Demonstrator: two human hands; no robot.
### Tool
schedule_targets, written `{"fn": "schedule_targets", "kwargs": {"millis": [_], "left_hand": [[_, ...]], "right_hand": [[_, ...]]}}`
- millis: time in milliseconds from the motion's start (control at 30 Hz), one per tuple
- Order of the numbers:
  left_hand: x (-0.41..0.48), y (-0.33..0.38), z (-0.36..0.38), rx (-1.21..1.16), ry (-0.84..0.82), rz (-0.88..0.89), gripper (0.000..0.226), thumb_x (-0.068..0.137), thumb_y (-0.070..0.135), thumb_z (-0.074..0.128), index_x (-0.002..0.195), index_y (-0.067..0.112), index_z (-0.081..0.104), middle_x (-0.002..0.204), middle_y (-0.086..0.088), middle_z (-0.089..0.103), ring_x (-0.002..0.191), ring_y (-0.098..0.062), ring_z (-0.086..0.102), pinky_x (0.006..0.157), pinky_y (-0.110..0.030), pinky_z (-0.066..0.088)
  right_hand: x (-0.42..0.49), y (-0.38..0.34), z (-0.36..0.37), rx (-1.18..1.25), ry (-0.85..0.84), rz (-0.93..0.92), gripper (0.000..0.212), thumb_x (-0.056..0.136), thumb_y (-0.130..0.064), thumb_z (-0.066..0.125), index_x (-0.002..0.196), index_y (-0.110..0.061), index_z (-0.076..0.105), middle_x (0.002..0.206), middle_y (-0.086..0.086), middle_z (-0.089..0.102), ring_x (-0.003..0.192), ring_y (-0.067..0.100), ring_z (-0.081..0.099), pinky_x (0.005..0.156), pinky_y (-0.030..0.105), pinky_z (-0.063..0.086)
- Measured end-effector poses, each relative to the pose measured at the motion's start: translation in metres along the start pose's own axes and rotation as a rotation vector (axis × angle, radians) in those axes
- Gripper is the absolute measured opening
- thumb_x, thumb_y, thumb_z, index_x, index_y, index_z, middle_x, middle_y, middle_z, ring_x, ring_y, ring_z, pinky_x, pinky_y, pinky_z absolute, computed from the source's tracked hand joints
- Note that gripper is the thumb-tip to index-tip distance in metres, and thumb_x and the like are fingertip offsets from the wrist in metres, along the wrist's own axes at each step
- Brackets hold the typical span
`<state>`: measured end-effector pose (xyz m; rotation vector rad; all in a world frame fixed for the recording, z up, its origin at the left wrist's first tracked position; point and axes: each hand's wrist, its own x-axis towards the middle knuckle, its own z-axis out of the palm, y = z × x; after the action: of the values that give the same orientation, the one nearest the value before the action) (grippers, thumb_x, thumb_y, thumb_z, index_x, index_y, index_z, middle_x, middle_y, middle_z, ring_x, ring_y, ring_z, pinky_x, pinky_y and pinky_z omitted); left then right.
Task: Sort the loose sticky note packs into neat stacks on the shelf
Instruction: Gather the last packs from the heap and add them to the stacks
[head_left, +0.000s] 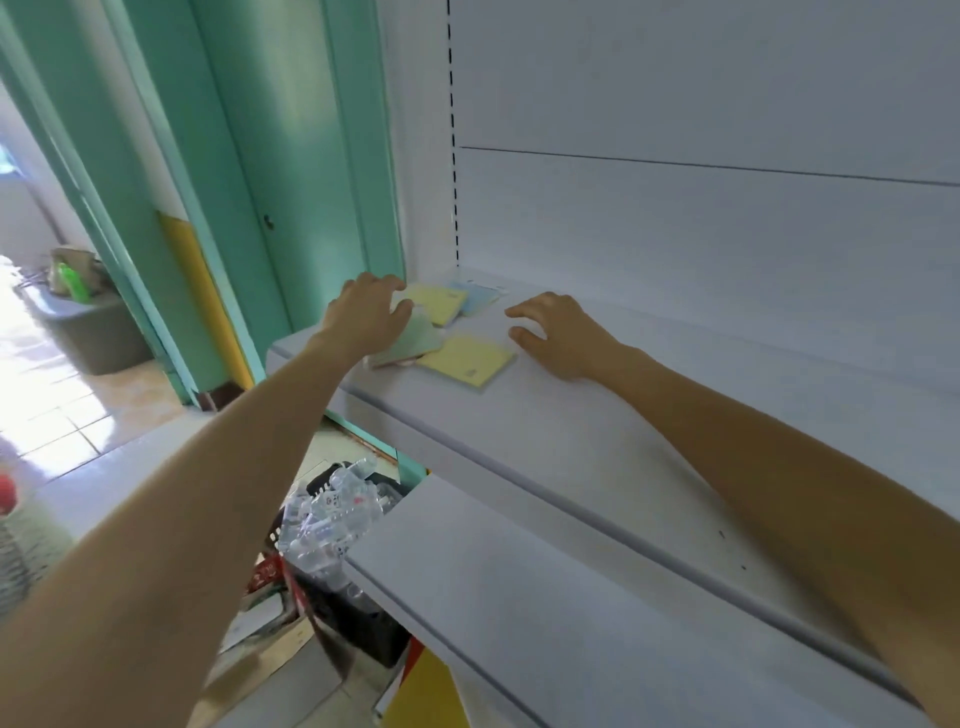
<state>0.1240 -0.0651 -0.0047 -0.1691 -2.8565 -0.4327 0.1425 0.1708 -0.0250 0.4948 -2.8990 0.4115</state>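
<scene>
On my feed, a white metal shelf (571, 415) sits against a plain white back panel (701, 93), with a slotted upright (453, 130) running up the left edge and a lower shelf (519, 623) beneath. To the left I see a mint-green door (291, 156) with a yellow strip (200, 291) beside its frame. Beyond it are pale floor tiles (62, 415) washed out by strong daylight, and a grey bin (93, 332). Down below is a dark crate of clear plastic bottles (332, 514).

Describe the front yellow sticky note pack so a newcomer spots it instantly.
On the white shelf, go to the left end beside the teal door. Among the packs there, it is the yellow pack nearest the front edge; the other yellow pack lies farther back.
</scene>
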Motion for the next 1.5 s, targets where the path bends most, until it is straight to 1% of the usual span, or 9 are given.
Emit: {"fn": "schedule_targets", "kwargs": {"millis": [333,567,733,933,1033,1167,1267,1333,1500], "left_hand": [[0.081,-0.013,0.021,0.041,-0.279,-0.031,0.064,0.083,0.06,0.049,0.134,0.021,0.041,0.135,-0.008,0.053,0.12,-0.029,0.051,0.1,-0.039,0.041],[0.121,0.007,0.027,-0.182,-0.362,0.065,0.075,0.076,0.044,0.069,0.138,0.015,0.037,0.144,-0.007,0.042,0.128,-0.025,0.045,0.101,-0.032,0.037],[0.137,0.019,0.031,-0.525,-0.445,0.064,0.08,0.078,0.022,0.072,0.144,0.015,0.027,0.145,-0.014,0.038,0.129,-0.025,0.043,0.098,-0.03,0.039],[0.149,0.021,0.034,-0.877,-0.353,-0.004,0.046,0.085,0.008,0.059,0.124,0.016,0.036,0.102,-0.005,0.051,0.076,-0.014,0.053,0.065,-0.026,0.044],[0.158,0.019,0.037,-1.001,-0.249,-0.168,0.036,0.084,0.006,0.058,0.104,0.012,0.029,0.105,-0.01,0.047,0.076,-0.018,0.055,0.061,-0.028,0.049],[0.161,0.012,0.039,-0.636,-0.381,-0.146,0.067,0.08,0.015,0.067,0.132,-0.002,0.028,0.108,-0.012,0.05,0.082,-0.023,0.06,0.057,-0.029,0.043],[0.163,0.009,0.035,-0.214,-0.444,0.035,0.082,0.079,0.02,0.069,0.144,0.009,0.021,0.145,-0.014,0.032,0.13,-0.032,0.04,0.094,-0.037,0.043],[0.163,0.012,0.03,-0.157,-0.527,0.199,0.084,0.083,0.014,0.063,0.149,0.02,0.012,0.157,-0.008,0.013,0.143,-0.027,0.023,0.111,-0.035,0.029],[0.16,0.023,0.033,-0.013,-0.644,0.377,0.068,0.088,0.014,0.047,0.148,0.027,0.016,0.157,0.002,0.02,0.144,-0.018,0.021,0.116,-0.031,0.02]], "right_hand": [[0.101,0.004,0.03,-0.052,-0.113,0.063,0.041,0.097,-0.032,0.027,0.133,-0.022,0.043,0.139,0.009,0.044,0.124,0.038,0.042,0.102,0.048,0.037],[0.102,0.012,0.018,-0.147,-0.078,0.257,0.042,0.096,-0.046,0.025,0.116,-0.019,0.051,0.121,0.008,0.06,0.111,0.03,0.052,0.092,0.038,0.035],[0.089,0.026,0.014,-0.049,0.024,0.467,0.04,0.088,-0.054,0.043,0.099,-0.017,0.049,0.113,0.007,0.061,0.106,0.027,0.055,0.093,0.038,0.033],[0.086,0.027,0.022,0.198,0.059,0.636,0.056,0.085,-0.048,0.054,0.133,-0.022,0.039,0.135,0.009,0.051,0.127,0.031,0.043,0.106,0.04,0.033],[0.083,0.029,0.015,0.253,0.064,0.594,0.053,0.086,-0.038,0.056,0.135,-0.024,0.04,0.139,0.006,0.048,0.13,0.028,0.04,0.109,0.04,0.032],[0.077,0.037,0.004,0.234,0.001,0.536,0.043,0.09,-0.016,0.049,0.133,-0.019,0.046,0.136,0.01,0.049,0.123,0.023,0.046,0.104,0.034,0.034],[0.071,0.043,-0.001,0.223,0.047,0.554,0.038,0.087,-0.004,0.04,0.117,-0.016,0.06,0.114,0.007,0.055,0.096,0.016,0.045,0.083,0.026,0.034],[0.069,0.045,-0.003,0.202,0.073,0.593,0.03,0.087,-0.01,0.043,0.109,-0.015,0.063,0.103,0.003,0.054,0.09,0.016,0.044,0.073,0.026,0.033],[0.069,0.042,-0.011,0.177,-0.044,0.576,0.038,0.081,-0.027,0.065,0.116,-0.016,0.055,0.103,0.0,0.045,0.093,0.017,0.043,0.077,0.025,0.032]]}}
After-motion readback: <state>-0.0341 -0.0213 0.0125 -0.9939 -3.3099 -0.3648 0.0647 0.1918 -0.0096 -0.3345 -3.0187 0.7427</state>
